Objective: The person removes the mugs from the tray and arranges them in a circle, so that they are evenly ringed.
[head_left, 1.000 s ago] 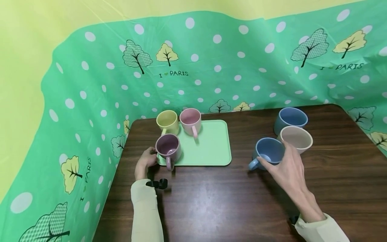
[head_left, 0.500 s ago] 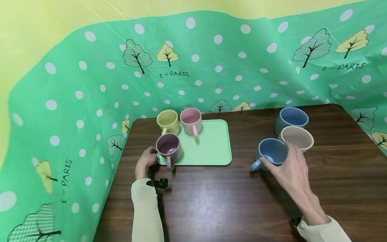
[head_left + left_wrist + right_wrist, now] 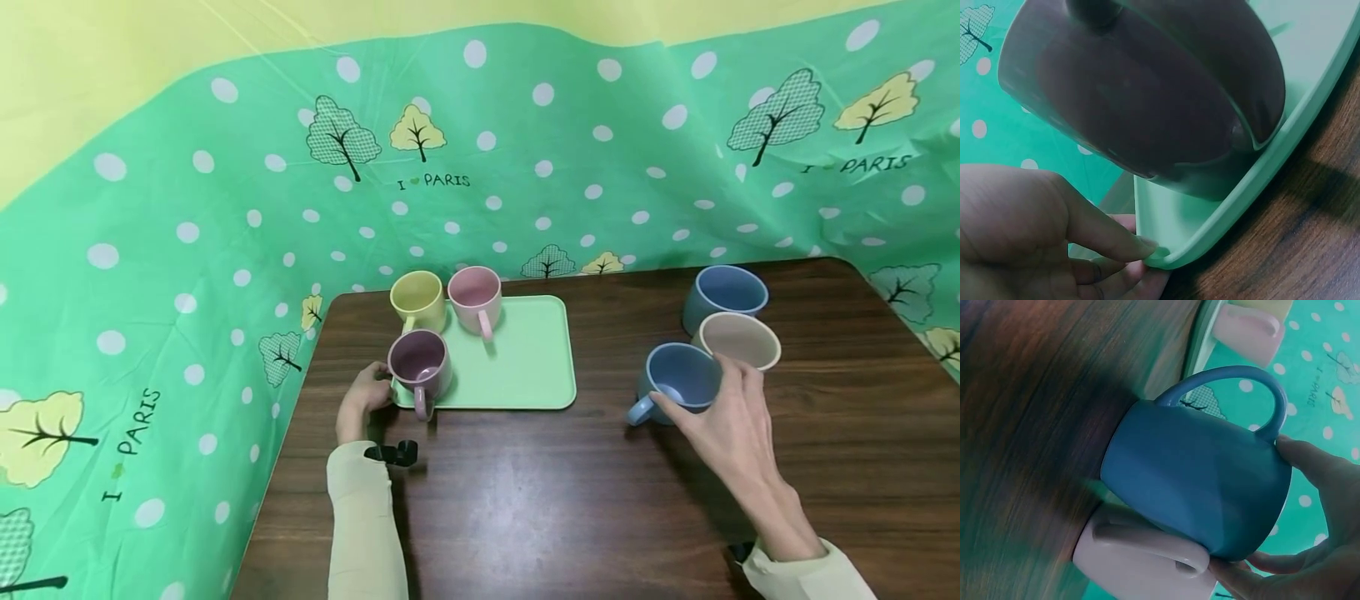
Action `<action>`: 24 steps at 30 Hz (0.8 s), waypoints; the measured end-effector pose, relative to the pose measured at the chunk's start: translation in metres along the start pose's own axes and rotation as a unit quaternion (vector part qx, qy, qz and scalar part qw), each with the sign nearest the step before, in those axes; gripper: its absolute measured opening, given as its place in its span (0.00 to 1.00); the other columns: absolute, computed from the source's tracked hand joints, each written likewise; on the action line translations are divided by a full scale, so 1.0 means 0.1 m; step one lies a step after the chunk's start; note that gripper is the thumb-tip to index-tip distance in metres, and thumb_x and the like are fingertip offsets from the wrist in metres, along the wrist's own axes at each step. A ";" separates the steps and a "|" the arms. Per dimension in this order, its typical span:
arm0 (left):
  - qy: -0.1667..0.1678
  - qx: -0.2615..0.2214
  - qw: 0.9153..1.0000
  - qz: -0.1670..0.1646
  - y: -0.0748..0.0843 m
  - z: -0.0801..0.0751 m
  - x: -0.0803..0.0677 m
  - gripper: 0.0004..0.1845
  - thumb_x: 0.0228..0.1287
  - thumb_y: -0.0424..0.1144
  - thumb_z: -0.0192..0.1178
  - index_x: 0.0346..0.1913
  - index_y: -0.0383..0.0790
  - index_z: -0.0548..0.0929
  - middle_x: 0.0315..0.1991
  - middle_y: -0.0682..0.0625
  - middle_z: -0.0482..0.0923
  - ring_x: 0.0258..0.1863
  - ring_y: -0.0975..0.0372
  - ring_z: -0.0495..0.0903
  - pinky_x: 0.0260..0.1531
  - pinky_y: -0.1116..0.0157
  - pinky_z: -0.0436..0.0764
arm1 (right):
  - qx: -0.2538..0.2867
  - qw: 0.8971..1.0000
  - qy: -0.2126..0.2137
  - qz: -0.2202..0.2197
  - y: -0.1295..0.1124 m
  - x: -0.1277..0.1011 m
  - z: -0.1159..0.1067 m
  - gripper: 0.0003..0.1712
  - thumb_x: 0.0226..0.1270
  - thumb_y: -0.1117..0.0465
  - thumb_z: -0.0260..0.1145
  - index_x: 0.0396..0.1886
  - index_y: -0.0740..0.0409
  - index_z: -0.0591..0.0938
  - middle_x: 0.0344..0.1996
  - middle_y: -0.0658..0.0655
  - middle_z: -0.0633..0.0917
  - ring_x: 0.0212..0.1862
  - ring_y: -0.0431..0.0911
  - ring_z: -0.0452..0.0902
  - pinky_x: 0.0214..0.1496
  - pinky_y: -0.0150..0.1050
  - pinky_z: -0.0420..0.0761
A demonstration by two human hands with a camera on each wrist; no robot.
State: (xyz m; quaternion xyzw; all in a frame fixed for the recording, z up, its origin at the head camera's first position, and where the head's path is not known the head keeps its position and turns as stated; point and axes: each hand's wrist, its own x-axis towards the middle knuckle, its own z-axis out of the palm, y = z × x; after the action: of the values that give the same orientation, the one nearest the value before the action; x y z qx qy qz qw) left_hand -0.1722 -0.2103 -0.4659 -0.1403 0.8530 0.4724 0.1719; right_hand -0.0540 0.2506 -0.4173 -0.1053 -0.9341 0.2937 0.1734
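My left hand point(image 3: 365, 393) pinches the near left corner of a light green tray point(image 3: 525, 358), thumb on top and fingers beneath in the left wrist view. Beside it on the tray stands a purple mug point(image 3: 1147, 94), its handle toward me. A yellow mug point(image 3: 418, 307) and a pink mug point(image 3: 476, 304) stand behind. On the right, my right hand point(image 3: 738, 425) grips a blue mug point(image 3: 1197, 469) near its rim, thumb by the handle and fingers on the far side. That mug is upright, close against a beige mug point(image 3: 1147, 559), whose handle shows in the right wrist view.
A second blue mug point(image 3: 724, 293) stands behind the beige one near the table's back edge. Dark brown wood table point(image 3: 510, 500) lies between the hands and in front of the tray. A green dotted cloth point(image 3: 540, 150) hangs behind and at the left.
My right hand has moved slightly to the right with the blue mug, nearer the beige mug. The left hand keeps its pinch on the tray, which has not moved.
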 end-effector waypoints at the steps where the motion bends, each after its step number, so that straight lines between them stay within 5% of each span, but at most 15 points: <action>1: 0.000 -0.001 1.000 0.000 0.00 0.00 0.00 0.26 0.51 0.22 0.44 0.58 0.28 0.68 0.43 0.39 0.69 0.28 0.62 0.71 0.27 0.72 0.73 | 0.000 1.000 0.000 0.000 0.00 0.00 0.00 0.56 0.46 0.46 0.77 0.70 0.65 0.60 0.62 0.75 0.62 0.57 0.70 0.61 0.48 0.69 0.65; 16: 0.006 -0.005 1.000 -0.001 0.04 -0.01 0.03 0.25 0.53 0.23 0.43 0.58 0.29 0.68 0.36 0.44 0.69 0.25 0.63 0.69 0.26 0.71 0.70 | 0.011 1.000 0.015 -0.011 -0.03 -0.01 0.01 0.54 0.43 0.51 0.79 0.67 0.66 0.63 0.61 0.75 0.62 0.58 0.69 0.59 0.53 0.67 0.61; 24: -0.001 0.000 1.000 -0.005 0.09 -0.07 0.07 0.25 0.52 0.22 0.43 0.57 0.29 0.69 0.39 0.41 0.69 0.25 0.62 0.69 0.26 0.71 0.70 | -0.010 0.999 0.031 -0.025 -0.22 0.04 -0.09 0.50 0.47 0.50 0.77 0.66 0.65 0.65 0.60 0.70 0.63 0.58 0.66 0.57 0.47 0.66 0.64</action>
State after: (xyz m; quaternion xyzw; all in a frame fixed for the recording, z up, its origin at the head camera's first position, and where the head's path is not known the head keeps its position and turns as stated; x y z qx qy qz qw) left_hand -0.1832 -0.2118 -0.4585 -0.1439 0.8522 0.4718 0.1748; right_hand -0.0565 0.2384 -0.3965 -0.0929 -0.9335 0.2768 0.2083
